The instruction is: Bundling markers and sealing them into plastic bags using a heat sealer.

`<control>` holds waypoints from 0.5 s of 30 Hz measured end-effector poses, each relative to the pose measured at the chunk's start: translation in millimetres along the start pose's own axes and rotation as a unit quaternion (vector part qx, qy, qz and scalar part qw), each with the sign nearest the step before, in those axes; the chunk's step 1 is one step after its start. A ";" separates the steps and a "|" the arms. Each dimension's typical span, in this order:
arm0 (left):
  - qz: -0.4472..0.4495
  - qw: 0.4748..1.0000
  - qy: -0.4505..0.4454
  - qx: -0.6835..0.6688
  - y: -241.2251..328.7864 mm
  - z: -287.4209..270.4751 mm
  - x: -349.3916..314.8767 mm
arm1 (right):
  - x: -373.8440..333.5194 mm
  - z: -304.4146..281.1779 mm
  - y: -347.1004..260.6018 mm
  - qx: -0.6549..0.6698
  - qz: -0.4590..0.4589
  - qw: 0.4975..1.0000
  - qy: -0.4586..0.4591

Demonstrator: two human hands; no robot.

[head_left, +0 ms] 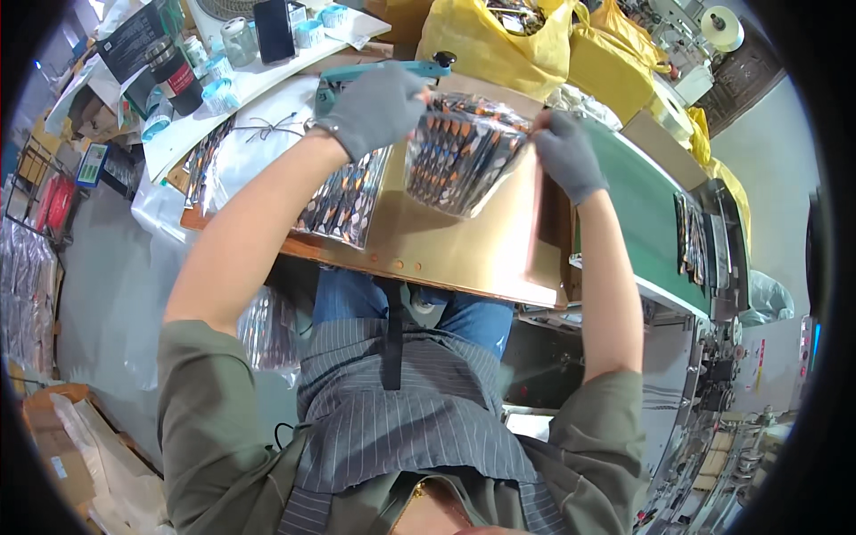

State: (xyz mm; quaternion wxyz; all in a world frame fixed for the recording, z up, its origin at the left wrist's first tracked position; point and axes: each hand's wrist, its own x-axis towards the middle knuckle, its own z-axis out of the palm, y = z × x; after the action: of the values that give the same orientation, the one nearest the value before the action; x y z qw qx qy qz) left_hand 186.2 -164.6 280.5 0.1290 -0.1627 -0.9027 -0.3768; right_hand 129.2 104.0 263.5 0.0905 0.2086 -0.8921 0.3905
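A clear plastic pack of dark strips with orange and pale spots (465, 160) hangs tilted above a gold-coloured board (428, 245). My left hand (379, 109), in a grey fingerless glove, pinches its upper left corner. At its upper right corner, the closed fingers of my right hand (569, 152), gloved alike, grip the plastic. Just behind my left hand lies a teal metal arm with a black knob (443, 60), partly hidden by that hand. Similar patterned packs (343, 209) lie on the table below my left forearm.
A white shelf (303, 76) holds a dark flask (174, 76), a glass jar (238, 40), a phone (275, 31) and tape rolls. Yellow bags (499, 45) stand at the back. To the right, a green conveyor belt (637, 201) carries more packs (691, 236) at its end.
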 end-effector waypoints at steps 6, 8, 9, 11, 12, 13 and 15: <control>-0.083 0.984 -0.087 -0.134 28.4 -19.8 -4.6 | -8.8 -33.3 -58.3 0.160 -0.038 0.985 0.057; -0.072 0.974 -0.068 -0.202 42.8 -27.0 -6.9 | -14.9 -15.5 -82.5 -0.005 -0.213 0.966 0.146; -0.055 0.972 -0.077 -0.214 56.2 -35.8 -12.2 | -14.8 -1.6 -82.3 -0.170 -0.315 0.920 0.162; -0.037 0.968 -0.091 -0.231 60.1 -37.0 -19.6 | -17.9 24.8 -51.8 -0.075 -0.279 0.955 -0.065; 0.053 0.986 -0.019 -0.154 49.3 -33.1 -18.1 | -17.6 29.9 -55.7 -0.043 -0.245 0.968 -0.039; 0.137 0.986 0.056 -0.072 41.8 -30.7 -17.4 | -18.5 34.7 -61.9 -0.005 -0.212 0.977 -0.018; 0.102 0.980 0.122 -0.120 24.9 -21.0 -15.1 | -11.0 37.7 -68.7 0.107 -0.116 0.987 0.019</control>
State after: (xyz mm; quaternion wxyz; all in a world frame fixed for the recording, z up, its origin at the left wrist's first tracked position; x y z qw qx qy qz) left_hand 212.0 -166.3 305.4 0.2555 -0.2208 -0.8071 -0.4843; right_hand 169.5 37.8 279.6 0.1295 0.3119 -0.8127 0.4748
